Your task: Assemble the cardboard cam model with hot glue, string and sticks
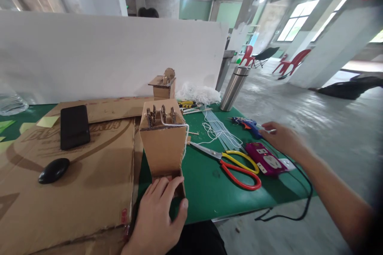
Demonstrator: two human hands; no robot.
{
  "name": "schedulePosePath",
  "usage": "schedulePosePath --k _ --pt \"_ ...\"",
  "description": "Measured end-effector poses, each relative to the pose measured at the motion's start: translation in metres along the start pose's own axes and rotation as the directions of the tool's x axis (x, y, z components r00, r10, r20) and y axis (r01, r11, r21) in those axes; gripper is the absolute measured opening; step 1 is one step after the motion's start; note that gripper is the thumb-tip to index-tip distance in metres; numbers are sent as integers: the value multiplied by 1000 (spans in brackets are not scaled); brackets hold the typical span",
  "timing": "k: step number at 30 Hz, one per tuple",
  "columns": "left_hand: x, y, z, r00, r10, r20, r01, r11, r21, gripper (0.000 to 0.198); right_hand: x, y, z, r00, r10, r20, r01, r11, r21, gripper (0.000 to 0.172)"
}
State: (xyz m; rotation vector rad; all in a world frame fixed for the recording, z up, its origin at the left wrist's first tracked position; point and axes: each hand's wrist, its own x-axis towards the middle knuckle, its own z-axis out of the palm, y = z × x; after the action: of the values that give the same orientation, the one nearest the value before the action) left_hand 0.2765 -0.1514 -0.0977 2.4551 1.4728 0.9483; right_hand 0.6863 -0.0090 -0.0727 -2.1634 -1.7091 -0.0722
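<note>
A tan cardboard box model stands upright at the table's middle, with corrugated tabs on top and white string looped over them. My left hand holds its low front ledge, fingers curled over the edge and thumb apart at the right. At the right, my right hand reaches to a blue glue gun, its fingertips at the handle end and fingers apart. Whether they press on the handle is hard to see. Scissors with yellow and red handles lie between the hands.
Beside the scissors are a magenta power strip, clear glue sticks and a steel flask. On the left, flat cardboard carries a phone and a mouse. A white partition stands behind another cardboard piece.
</note>
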Motion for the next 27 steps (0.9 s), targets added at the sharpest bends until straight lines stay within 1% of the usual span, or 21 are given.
schedulePosePath --k 1,3,6,9,13,16,19,21,24,27 --pt "0 0 0 1000 0 -2 0 1000 1 32 13 3 9 999 31 33 -30 999 -38 38" --pt "1 0 -1 1000 1 -1 -1 1000 0 31 30 8 26 992 82 100 -71 992 -104 37" --pt "1 0 -1 1000 1 11 -1 1000 -11 31 39 10 42 978 126 165 -97 980 -173 38" --pt "0 0 0 1000 -3 23 3 1000 -14 31 39 11 46 968 138 211 -94 974 -207 37" --pt "-2 -1 1 1000 -10 17 10 1000 -10 32 38 10 42 958 152 244 -102 973 -207 38" --pt "-2 -1 1 1000 -1 9 1 1000 -4 32 37 6 39 955 193 226 -148 968 -204 39" --pt "-1 -1 0 1000 4 14 -4 1000 2 32 36 1 37 949 264 170 -226 950 -214 32" --pt "-1 -1 0 1000 3 15 -3 1000 2 33 35 -3 37 945 300 130 -268 939 -216 33" --pt "-2 -1 0 1000 4 9 -4 1000 -1 33 32 -6 36 946 315 78 -294 934 -202 33" --pt "-3 -1 1 1000 3 9 -2 1000 -8 31 30 -6 36 952 304 30 -294 939 -180 33"
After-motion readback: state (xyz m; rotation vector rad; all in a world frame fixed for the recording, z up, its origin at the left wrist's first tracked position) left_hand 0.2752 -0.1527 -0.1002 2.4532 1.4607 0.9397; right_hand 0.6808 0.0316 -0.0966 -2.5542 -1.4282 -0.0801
